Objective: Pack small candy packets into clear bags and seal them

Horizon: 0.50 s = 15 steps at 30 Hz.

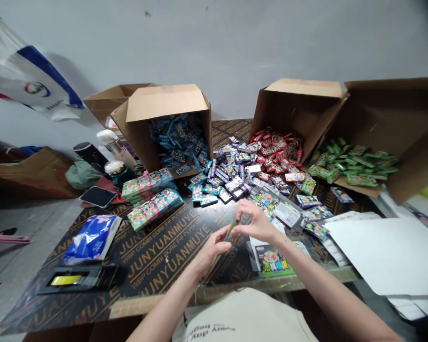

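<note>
Landmark: the box of blue packets [164, 102], lying on its side at the back of the table [157, 259].
Left hand [214, 248]: well in front of that box and a little to its right, with the fingers closed on the near end of a thin packet [231, 231].
Right hand [258, 221]: just beyond the left one, on the same side of the box, fingertips pinching the far end of the thin packet.
Thin packet: greenish and seen edge-on, gripped by both hands above the table, in front of the box and to its right.
Purple packets [231, 171]: a loose heap against the box's right side, spilling toward the hands.
Box of red packets [299, 102]: further right of the landmark box, tipped over, with its contents pouring out.
Box of green packets [395, 123]: farthest to the right of it.
Card stacks [151, 197]: just in front of the box, in two leaning rows.
Tissue pack [92, 237]: in front of the box and to its left.
Tape dispenser [78, 279]: on that same side, further forward still.
White sheets [385, 251]: well to the box's right and forward.
</note>
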Each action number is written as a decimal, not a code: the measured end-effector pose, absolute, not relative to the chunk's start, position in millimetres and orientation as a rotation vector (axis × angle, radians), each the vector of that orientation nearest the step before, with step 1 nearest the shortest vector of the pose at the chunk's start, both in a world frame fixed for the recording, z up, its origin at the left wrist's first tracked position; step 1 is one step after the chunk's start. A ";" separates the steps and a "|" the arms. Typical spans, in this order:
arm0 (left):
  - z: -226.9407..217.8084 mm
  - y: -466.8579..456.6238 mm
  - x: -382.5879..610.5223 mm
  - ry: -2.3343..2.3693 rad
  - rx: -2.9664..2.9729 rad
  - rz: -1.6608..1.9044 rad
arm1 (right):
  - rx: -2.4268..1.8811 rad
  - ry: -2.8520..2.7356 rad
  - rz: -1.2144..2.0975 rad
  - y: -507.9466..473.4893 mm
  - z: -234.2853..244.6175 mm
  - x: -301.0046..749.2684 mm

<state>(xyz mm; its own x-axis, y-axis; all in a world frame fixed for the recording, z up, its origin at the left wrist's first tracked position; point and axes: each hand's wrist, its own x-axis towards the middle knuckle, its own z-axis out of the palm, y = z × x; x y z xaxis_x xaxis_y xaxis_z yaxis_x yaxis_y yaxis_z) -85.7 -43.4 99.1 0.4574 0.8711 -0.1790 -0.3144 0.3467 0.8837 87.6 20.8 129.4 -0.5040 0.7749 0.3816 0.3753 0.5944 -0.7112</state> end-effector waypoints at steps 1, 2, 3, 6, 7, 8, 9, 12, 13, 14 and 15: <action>101.7 -43.2 -86.9 0.733 0.917 0.872 | -0.857 -2.198 0.756 22.1 131.9 90.4; 103.6 -43.1 -88.3 0.736 0.926 0.879 | -0.820 -2.277 0.766 22.5 134.5 92.8; 105.1 -43.1 -89.7 0.745 0.936 0.888 | -0.796 -2.354 0.766 22.2 137.2 94.5; 108.1 -42.9 -92.9 0.784 0.980 0.902 | -0.786 -2.504 0.756 19.4 144.0 95.8; 109.1 -42.5 -93.5 0.798 0.989 0.897 | -0.784 -2.520 0.758 18.5 145.4 95.1; 110.2 -42.1 -93.9 0.812 0.994 0.894 | -0.783 -2.521 0.763 17.9 146.2 94.1; 111.4 -41.7 -94.1 0.826 0.992 0.895 | -0.784 -2.506 0.771 17.6 146.1 93.0; 114.6 -40.7 -95.7 0.864 0.912 0.931 | -0.841 -2.300 0.819 17.2 140.7 88.9; 115.4 -40.6 -96.8 0.883 0.862 0.950 | -0.887 -2.155 0.831 16.7 137.1 87.3; 116.0 -40.6 -98.2 0.908 0.804 0.966 | -0.937 -1.990 0.846 15.8 132.8 85.6; 116.2 -40.8 -99.7 0.938 0.749 0.974 | -0.981 -1.832 0.879 14.4 128.2 83.6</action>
